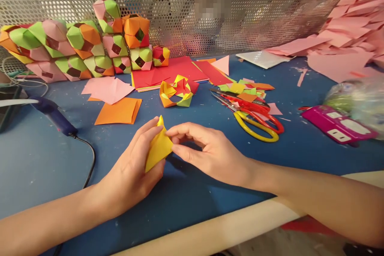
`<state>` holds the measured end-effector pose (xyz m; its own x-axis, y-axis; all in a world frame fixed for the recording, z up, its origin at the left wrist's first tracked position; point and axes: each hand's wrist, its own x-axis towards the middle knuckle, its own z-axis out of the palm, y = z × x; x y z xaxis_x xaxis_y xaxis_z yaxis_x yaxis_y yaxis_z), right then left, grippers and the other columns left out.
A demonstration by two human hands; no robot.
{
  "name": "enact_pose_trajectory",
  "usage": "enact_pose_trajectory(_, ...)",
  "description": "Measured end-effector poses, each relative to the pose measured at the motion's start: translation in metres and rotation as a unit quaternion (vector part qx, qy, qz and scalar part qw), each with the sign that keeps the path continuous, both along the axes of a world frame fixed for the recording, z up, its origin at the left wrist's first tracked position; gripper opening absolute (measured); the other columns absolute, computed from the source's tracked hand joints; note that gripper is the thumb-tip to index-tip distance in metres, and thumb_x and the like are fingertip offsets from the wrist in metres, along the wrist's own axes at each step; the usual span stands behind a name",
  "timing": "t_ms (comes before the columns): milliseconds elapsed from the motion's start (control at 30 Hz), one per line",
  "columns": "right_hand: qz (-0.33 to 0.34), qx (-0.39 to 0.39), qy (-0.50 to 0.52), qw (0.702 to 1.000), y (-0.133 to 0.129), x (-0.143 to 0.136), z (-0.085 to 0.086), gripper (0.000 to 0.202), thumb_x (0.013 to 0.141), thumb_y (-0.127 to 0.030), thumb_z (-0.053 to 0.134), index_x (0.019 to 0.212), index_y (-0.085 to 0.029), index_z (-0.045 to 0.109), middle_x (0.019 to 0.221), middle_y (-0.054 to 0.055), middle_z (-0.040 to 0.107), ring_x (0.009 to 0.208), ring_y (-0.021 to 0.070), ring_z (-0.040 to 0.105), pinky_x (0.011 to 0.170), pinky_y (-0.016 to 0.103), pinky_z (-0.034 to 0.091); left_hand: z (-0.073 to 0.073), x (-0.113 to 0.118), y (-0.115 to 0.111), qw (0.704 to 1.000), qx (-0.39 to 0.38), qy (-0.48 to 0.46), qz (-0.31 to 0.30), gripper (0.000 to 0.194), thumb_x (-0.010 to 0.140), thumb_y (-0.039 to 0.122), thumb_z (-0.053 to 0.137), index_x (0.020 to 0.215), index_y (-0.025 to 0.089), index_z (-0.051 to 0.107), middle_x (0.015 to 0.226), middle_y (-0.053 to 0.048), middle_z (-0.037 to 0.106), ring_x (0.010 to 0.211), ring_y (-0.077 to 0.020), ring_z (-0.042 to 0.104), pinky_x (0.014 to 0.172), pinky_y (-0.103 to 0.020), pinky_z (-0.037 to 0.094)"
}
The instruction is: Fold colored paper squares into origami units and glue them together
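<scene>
A folded yellow paper piece (159,149) is held above the blue table (192,200), its top end a small curled point. My left hand (135,164) grips it from the left, fingers behind and over its upper edge, thumb below. The thumb and index finger of my right hand (210,148) pinch at the paper's right corner. Beyond my hands lies a ring of joined folded units (176,92) in yellow, orange, red and green; neither hand touches it.
Folded paper balls (84,40) line the back left. Orange sheets (118,111), red sheets (177,70), scissors (256,126) and paper scraps (246,90) lie beyond my hands. A corded blue tool (55,116) is left; a magenta device (336,124) and pink paper pile (354,28) are right.
</scene>
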<state>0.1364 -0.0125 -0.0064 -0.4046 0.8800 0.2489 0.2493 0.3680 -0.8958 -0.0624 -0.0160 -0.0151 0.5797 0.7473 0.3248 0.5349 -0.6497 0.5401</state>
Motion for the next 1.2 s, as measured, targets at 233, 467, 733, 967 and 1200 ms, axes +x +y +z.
enact_pose_trajectory(233,-0.029,-0.104,0.086,0.99,0.01,-0.003,-0.008,0.029,0.083,-0.024,0.056,0.111,-0.019,0.046,0.093,0.002,0.056,0.076,0.0108,0.059,0.072,0.028,0.054,-0.001,-0.002,0.005,0.998,-0.038,-0.033,0.035,0.055,0.084,0.007,0.043,0.134,0.024,0.027,0.147,-0.01,0.03,0.137,-0.0224,0.028,0.109,-0.044,0.034)
enact_pose_trajectory(467,-0.014,-0.167,0.123,0.978,0.015,-0.011,-0.015,0.035,0.078,-0.03,0.064,0.105,-0.019,0.045,0.085,0.0,0.056,0.072,0.0103,0.056,0.069,0.028,0.051,0.001,0.0,0.001,0.994,-0.074,-0.072,0.025,0.057,0.085,0.012,0.049,0.135,0.026,0.027,0.148,-0.009,0.028,0.138,-0.023,0.027,0.109,-0.042,0.034)
enact_pose_trajectory(733,-0.003,-0.194,0.134,0.972,0.013,-0.013,-0.01,0.024,0.08,-0.03,0.062,0.097,-0.018,0.05,0.093,0.004,0.062,0.087,0.0157,0.061,0.075,0.03,0.052,0.004,0.002,0.003,0.97,-0.18,-0.152,0.065,0.046,0.087,0.024,0.051,0.13,0.024,0.037,0.143,-0.006,0.039,0.129,-0.0214,0.041,0.103,-0.035,0.042)
enact_pose_trajectory(967,0.012,-0.21,0.127,0.969,0.019,-0.006,-0.01,0.019,0.078,-0.018,0.057,0.096,-0.02,0.05,0.096,0.002,0.066,0.083,0.0155,0.066,0.079,0.032,0.054,0.005,0.003,0.013,0.849,-0.387,-0.346,0.096,0.028,0.086,0.034,0.051,0.109,0.018,0.054,0.103,-0.006,0.067,0.093,-0.0234,0.065,0.077,-0.036,0.055)
enact_pose_trajectory(1200,-0.014,-0.158,0.028,0.987,0.021,0.001,-0.009,0.015,0.079,-0.023,0.055,0.093,-0.019,0.051,0.09,0.003,0.065,0.079,0.0173,0.064,0.064,0.027,0.054,0.003,0.005,0.018,0.799,-0.424,-0.411,0.112,0.013,0.08,0.026,0.06,0.087,0.019,0.051,0.087,-0.001,0.067,0.083,-0.0175,0.066,0.073,-0.03,0.053)
